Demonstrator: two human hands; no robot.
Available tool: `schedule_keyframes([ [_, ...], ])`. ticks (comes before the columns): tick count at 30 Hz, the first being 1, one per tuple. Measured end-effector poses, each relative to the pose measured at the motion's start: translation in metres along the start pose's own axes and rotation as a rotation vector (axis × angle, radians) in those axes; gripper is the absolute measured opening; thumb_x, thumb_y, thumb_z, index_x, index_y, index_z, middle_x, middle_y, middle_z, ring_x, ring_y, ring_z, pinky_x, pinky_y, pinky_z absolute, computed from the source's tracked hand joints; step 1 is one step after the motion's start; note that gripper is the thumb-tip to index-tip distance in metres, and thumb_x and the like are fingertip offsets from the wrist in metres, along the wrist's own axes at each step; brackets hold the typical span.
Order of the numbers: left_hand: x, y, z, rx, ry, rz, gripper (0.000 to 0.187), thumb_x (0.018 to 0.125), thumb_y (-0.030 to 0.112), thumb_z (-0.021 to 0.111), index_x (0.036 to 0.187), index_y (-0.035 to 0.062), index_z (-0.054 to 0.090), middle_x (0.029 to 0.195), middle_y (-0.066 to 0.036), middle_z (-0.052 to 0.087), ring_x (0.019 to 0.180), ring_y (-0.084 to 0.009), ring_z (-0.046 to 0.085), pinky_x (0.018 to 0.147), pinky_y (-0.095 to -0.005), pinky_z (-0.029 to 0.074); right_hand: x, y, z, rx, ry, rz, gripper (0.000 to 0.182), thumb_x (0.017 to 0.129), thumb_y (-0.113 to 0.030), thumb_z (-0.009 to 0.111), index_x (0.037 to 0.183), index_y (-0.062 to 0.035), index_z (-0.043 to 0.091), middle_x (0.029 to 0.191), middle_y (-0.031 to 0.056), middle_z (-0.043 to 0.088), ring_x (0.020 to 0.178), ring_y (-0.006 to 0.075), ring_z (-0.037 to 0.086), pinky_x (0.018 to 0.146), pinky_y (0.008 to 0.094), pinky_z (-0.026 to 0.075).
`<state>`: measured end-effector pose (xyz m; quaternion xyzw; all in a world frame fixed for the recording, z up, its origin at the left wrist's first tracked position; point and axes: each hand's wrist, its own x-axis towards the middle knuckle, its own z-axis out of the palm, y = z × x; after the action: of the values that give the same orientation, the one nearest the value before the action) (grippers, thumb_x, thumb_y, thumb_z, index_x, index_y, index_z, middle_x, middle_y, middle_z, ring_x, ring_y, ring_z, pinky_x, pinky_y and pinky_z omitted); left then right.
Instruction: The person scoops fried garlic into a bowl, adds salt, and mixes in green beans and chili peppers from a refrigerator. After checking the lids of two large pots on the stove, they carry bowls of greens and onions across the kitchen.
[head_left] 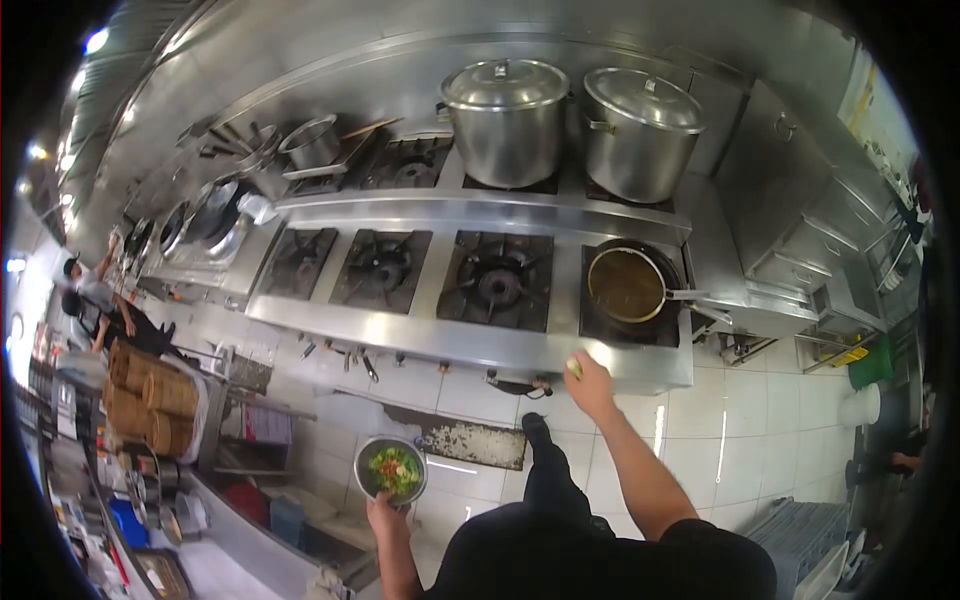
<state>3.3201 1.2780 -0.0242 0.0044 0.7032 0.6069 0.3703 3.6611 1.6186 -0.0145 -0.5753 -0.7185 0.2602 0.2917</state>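
Observation:
A metal bowl (362, 466) with chopped green, red and pale food (394, 470) is held at its near rim by my left hand (386, 515), low and left of my body. My right hand (588, 383) is closed round a small pale green item (574, 369), over the front edge of the steel stove (400, 335). Beyond that hand, a pan (627, 285) of brownish liquid rests on the right front burner, its handle pointing right.
Two large lidded pots (508, 130) (641, 140) stand on the raised back burners. Smaller pots (312, 145) sit at the back left. Wooden steamers (150, 395) are stacked at left. Two people (95, 290) stand far left. A green bin (871, 364) is at right.

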Motion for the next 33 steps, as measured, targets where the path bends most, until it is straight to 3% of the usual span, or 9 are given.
schedule_keyframes([
  [3, 0.018, 0.008, 0.038, 0.054, 0.056, -0.016, 0.035, 0.085, 0.010, 0.057, 0.120, 0.0076, 0.058, 0.111, -0.011, 0.059, 0.099, -0.0266, 0.063, 0.075, -0.0429, 0.053, 0.144, -0.026, -0.030, 0.069, 0.167, -0.199, 0.024, 0.087, -0.023, 0.068, 0.106, -0.0104, 0.062, 0.092, 0.0188, 0.068, 0.088, 0.0430, 0.065, 0.074, 0.0513, 0.051],
  [5, 0.015, 0.037, 0.081, -0.235, 0.126, -0.194, 0.037, 0.082, 0.006, 0.059, 0.119, 0.0068, 0.059, 0.117, -0.012, 0.059, 0.104, -0.0282, 0.062, 0.079, -0.0440, 0.052, 0.234, -0.045, -0.067, -0.014, 0.257, -0.189, 0.020, 0.087, -0.020, 0.068, 0.103, -0.0095, 0.062, 0.094, 0.0187, 0.069, 0.090, 0.0414, 0.067, 0.076, 0.0489, 0.053],
  [10, 0.035, 0.037, 0.119, 0.057, 0.088, -0.024, 0.041, 0.068, -0.006, 0.077, 0.107, -0.0001, 0.065, 0.116, -0.015, 0.061, 0.103, -0.0309, 0.065, 0.084, -0.0412, 0.054, 0.419, -0.099, -0.123, 0.168, 0.355, -0.180, 0.023, 0.092, -0.026, 0.068, 0.100, -0.0044, 0.065, 0.090, 0.0186, 0.070, 0.085, 0.0384, 0.068, 0.077, 0.0409, 0.052],
  [13, 0.031, 0.043, 0.147, 0.425, 0.109, 0.102, 0.042, 0.066, -0.008, 0.079, 0.105, -0.0017, 0.066, 0.113, -0.017, 0.062, 0.102, -0.0313, 0.065, 0.084, -0.0390, 0.055, 0.515, -0.147, -0.106, 0.095, 0.243, -0.281, 0.042, 0.091, -0.040, 0.063, 0.112, -0.0040, 0.064, 0.107, 0.0224, 0.069, 0.104, 0.0422, 0.064, 0.088, 0.0479, 0.050],
  [17, 0.000, 0.076, 0.180, 1.121, 0.159, 0.258, 0.037, 0.075, -0.004, 0.072, 0.110, -0.0010, 0.063, 0.111, -0.015, 0.063, 0.101, -0.0305, 0.066, 0.083, -0.0429, 0.056, 0.643, -0.204, -0.065, -0.203, 0.192, -0.237, 0.050, 0.091, -0.046, 0.062, 0.118, -0.0042, 0.067, 0.114, 0.0211, 0.070, 0.111, 0.0398, 0.065, 0.093, 0.0481, 0.051],
  [20, 0.004, 0.071, 0.195, -0.261, 0.333, -0.141, 0.036, 0.083, 0.012, 0.056, 0.118, 0.0075, 0.058, 0.107, -0.011, 0.063, 0.089, -0.0252, 0.063, 0.070, -0.0419, 0.049, 0.704, -0.219, -0.049, -0.354, 0.097, -0.204, 0.052, 0.088, -0.045, 0.064, 0.120, -0.0042, 0.069, 0.121, 0.0219, 0.069, 0.115, 0.0392, 0.064, 0.097, 0.0469, 0.051],
  [26, -0.002, 0.062, 0.185, -0.347, 0.470, -0.151, 0.038, 0.081, 0.011, 0.055, 0.119, 0.0098, 0.058, 0.107, -0.009, 0.062, 0.091, -0.0245, 0.062, 0.070, -0.0411, 0.047, 0.777, -0.226, -0.039, -0.562, -0.076, -0.169, 0.047, 0.081, -0.042, 0.069, 0.109, -0.0044, 0.074, 0.116, 0.0212, 0.071, 0.109, 0.0382, 0.067, 0.093, 0.0441, 0.053],
  [30, -0.008, 0.068, 0.191, -0.372, 0.512, -0.175, 0.044, 0.083, 0.009, 0.051, 0.126, 0.0071, 0.054, 0.115, -0.012, 0.064, 0.095, -0.0251, 0.066, 0.074, -0.0391, 0.055, 0.800, -0.227, -0.038, -0.613, -0.072, -0.250, 0.045, 0.079, -0.041, 0.070, 0.105, -0.0049, 0.075, 0.109, 0.0201, 0.073, 0.103, 0.0354, 0.070, 0.088, 0.0413, 0.054],
  [33, -0.011, 0.067, 0.199, -0.413, 0.513, -0.160, 0.043, 0.082, 0.007, 0.051, 0.125, 0.0043, 0.055, 0.114, -0.014, 0.064, 0.094, -0.0253, 0.068, 0.073, -0.0383, 0.057, 0.824, -0.236, -0.042, -0.605, -0.152, -0.336, 0.043, 0.079, -0.040, 0.069, 0.095, -0.0004, 0.074, 0.086, 0.0151, 0.071, 0.078, 0.0287, 0.065, 0.070, 0.0435, 0.051],
])
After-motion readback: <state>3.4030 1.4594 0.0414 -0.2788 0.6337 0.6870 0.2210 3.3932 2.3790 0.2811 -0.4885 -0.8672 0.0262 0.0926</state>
